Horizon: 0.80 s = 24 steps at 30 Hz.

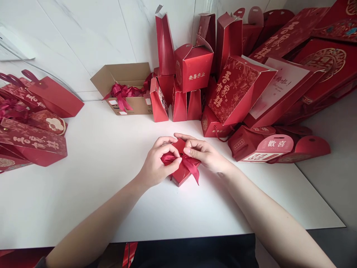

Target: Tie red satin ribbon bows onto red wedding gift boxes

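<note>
A small red gift box [181, 178] stands on the white table in front of me, partly covered by my hands. Dark red satin ribbon [192, 169] runs across its top, with one tail hanging over the near right side. On the left, my left hand [161, 160] pinches a loop of the ribbon between thumb and forefinger. My right hand [203, 152] has its thumb and forefinger closed on the ribbon near the middle of the box top. Its other fingers curl behind, around the far side of the box. The ribbon's crossing is partly hidden between my fingertips.
An open cardboard box [136, 106] with loose red ribbons stands at the back. Stacked red gift boxes [193, 69] fill the back right, beside handled boxes [262, 149]. Red gift bags [36, 141] stand at the left. The white table [97, 193] ends near my body.
</note>
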{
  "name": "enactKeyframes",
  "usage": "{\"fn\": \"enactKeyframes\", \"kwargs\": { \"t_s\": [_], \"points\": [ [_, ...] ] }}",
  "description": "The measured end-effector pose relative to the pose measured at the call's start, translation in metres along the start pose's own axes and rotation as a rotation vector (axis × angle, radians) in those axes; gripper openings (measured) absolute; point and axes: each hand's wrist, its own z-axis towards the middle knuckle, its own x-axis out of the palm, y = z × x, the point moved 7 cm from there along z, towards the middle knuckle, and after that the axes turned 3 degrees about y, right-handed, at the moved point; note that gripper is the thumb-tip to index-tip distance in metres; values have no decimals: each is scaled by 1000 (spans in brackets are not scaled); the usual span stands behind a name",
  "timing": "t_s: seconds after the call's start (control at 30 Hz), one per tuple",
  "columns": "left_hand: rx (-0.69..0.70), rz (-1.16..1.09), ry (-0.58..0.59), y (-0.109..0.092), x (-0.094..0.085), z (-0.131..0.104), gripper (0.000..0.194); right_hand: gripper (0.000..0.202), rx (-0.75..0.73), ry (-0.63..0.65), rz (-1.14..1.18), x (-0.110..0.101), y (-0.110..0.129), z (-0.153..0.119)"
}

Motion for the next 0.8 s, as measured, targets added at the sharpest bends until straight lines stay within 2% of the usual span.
{"fn": "enactKeyframes", "kwargs": {
  "t_s": [0.33, 0.53, 0.63, 0.7, 0.8],
  "points": [
    [-14, 13, 13, 1, -1, -1, 4, 27, 25, -57, 283, -2, -9, 1],
    [-25, -23, 17, 3, 0, -2, 3, 36, -14, -61, 23, -11, -2, 0],
    [-27, -22, 16, 3, 0, -4, 3, 36, -51, -6, -130, -11, 5, -3],
    [-24, -8, 18, 2, -1, -4, 3, 33, -52, 42, -175, -9, 7, -4],
    [-20, 0, 24, 1, -1, -5, 3, 35, -40, 38, -159, -8, 8, -4]
  ]
}}
